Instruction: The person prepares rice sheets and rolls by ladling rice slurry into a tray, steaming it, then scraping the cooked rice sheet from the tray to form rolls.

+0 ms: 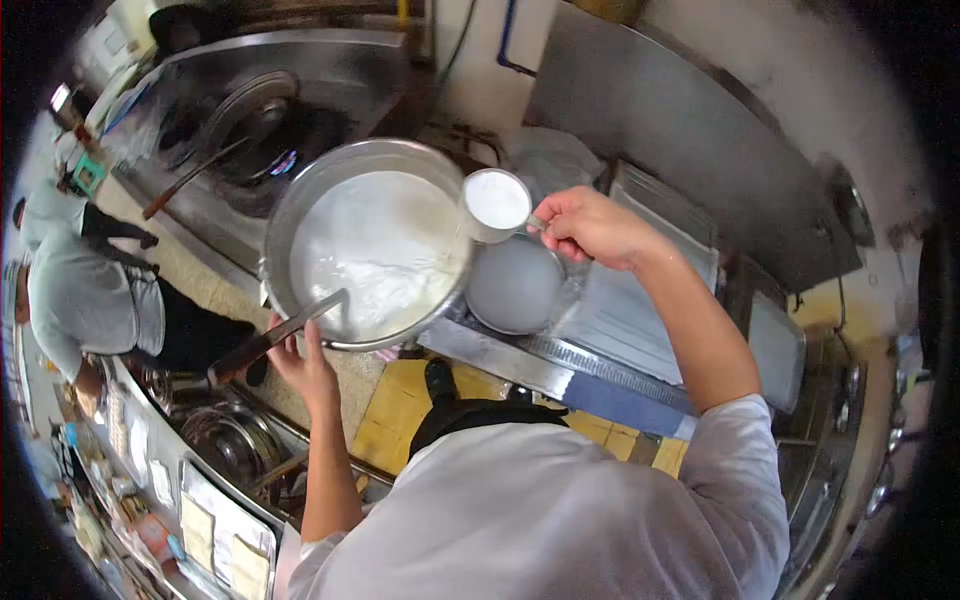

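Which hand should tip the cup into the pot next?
Right hand, likely: it holds the cup by its handle near the pot's rim; the left hand is at the dark-handled tool.

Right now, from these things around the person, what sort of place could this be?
Probably a commercial kitchen: there is a large metal pot of whitish liquid, a wok-like pan at a metal range, and another person in a white top nearby.

Comm. kitchen w/ lg. steel pot (281, 232), wok (262, 116) & s/s range (335, 65).
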A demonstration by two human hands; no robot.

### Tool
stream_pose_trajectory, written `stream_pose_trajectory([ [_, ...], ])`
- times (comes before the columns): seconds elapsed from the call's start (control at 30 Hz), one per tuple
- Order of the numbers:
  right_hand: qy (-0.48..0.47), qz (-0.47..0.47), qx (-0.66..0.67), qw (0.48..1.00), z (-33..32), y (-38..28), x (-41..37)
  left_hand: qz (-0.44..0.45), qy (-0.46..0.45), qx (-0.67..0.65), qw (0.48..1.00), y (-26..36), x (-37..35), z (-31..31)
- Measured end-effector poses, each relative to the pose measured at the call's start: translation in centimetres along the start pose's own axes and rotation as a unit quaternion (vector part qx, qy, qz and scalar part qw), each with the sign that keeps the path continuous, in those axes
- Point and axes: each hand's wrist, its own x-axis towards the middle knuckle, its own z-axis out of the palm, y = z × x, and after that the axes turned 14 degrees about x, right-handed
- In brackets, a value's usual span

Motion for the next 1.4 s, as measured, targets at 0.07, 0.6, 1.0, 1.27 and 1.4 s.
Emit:
stream_pose_trajectory([
  [0.07, 0.027, -0.003, 0.021, 0.999, -3.4, 1.9, -2.2, -0.059, 0.02, -0.028, 0.998, -1.5, -2.5, -0.3],
  [0.6, 0.275, 0.028, 0.212, 0.937, -24.6, 26.5, -12.7, -0.155, -0.305, -0.043, 0.939, 7.7, -20.8, 12.8],
  [1.0, 0.426, -0.002, 0.082, 0.901, -28.7, 36.9, -11.2, -0.142, -0.397, -0.022, 0.907, 10.1, -24.1, 17.0],
  [1.27, 0.45, 0.018, 0.056, 0.891, -26.9, 37.6, -12.6, -0.139, -0.434, -0.056, 0.888, 8.1, -22.0, 19.0],
  [1.4, 0.493, -0.008, 0.053, 0.868, -24.6, 36.5, -13.7, -0.152, -0.441, -0.064, 0.882, 6.9, -20.9, 19.8],
])
